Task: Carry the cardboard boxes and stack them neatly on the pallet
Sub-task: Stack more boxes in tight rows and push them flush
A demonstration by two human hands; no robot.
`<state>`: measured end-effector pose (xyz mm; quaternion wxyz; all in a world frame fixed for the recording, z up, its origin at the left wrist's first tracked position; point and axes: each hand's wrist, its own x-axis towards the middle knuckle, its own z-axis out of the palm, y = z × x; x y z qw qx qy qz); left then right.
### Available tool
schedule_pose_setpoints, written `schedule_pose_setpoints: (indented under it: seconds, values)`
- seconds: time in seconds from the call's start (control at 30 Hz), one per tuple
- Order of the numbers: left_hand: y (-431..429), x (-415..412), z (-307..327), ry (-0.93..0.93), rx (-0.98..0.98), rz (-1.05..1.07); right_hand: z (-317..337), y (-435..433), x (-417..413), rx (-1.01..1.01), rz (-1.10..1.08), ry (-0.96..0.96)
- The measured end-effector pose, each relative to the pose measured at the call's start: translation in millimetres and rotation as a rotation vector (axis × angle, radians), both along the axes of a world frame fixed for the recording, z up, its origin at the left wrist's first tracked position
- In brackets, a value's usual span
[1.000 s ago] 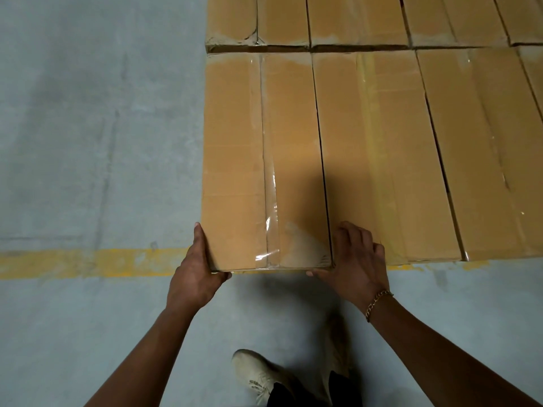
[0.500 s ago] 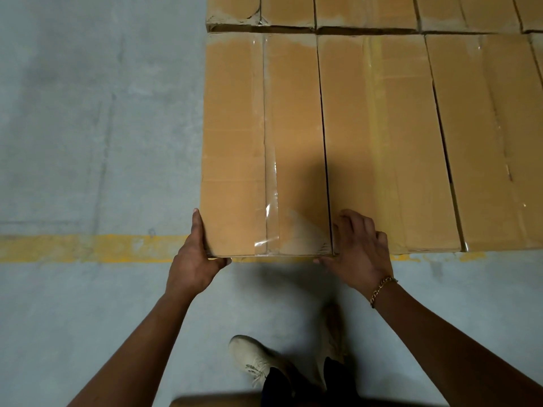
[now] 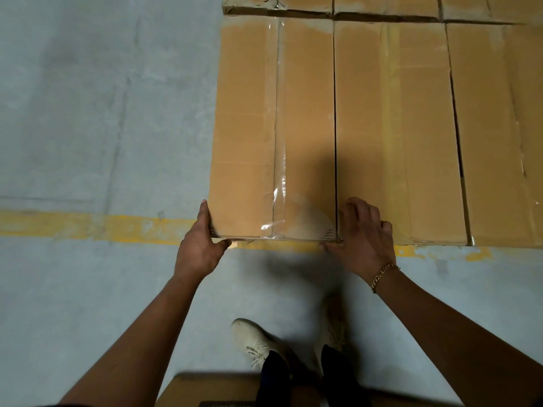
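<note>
A long cardboard box (image 3: 273, 127) with clear tape along its top seam lies at the left end of a flat row of boxes. My left hand (image 3: 199, 248) holds its near left corner, fingers straight along the side and thumb round the front edge. At the near right corner, my right hand (image 3: 364, 239) has its thumb on the box's front face and its curled fingers over the top of the neighbouring box (image 3: 393, 127). The near ends of both boxes line up closely. No pallet shows beneath them.
More boxes continue to the right (image 3: 499, 127) and in a back row (image 3: 382, 4). A worn yellow line (image 3: 88, 226) crosses the grey concrete floor under the boxes' near ends. My shoes (image 3: 255, 339) stand just behind, and another cardboard box (image 3: 211, 389) shows at the bottom edge.
The box's near end stuck out slightly towards me before; it has slid away and now sits about level with its neighbour. Both hands kept their hold. A box edge has appeared at the bottom.
</note>
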<state>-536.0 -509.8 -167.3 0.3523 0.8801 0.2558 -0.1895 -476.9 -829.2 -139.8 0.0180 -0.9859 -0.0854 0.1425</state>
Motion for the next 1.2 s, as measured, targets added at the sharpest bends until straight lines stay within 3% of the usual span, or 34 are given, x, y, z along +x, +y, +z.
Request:
schedule_pose_setpoints:
  seconds: [0.37,0.53,0.73,0.9,1.2]
  values:
    - [-11.0,-26.2,15.3,-0.069,0.053,0.008,2.7,-4.9,0.5,0.076,-0.001,0.093]
    - [-30.8,-18.6,28.2,-0.130,0.238,-0.137,11.0,-8.1,1.4,0.129,-0.002,0.199]
    - [-49.6,16.1,44.0,-0.225,0.240,-0.277,12.1,-8.8,4.3,0.170,-0.052,0.237]
    - [-29.2,43.8,42.3,-0.248,0.209,-0.465,7.9,3.2,0.4,0.211,-0.171,0.146]
    - [30.7,81.9,55.4,-0.236,0.221,-0.984,14.4,75.6,-46.0,0.486,-0.666,-0.160]
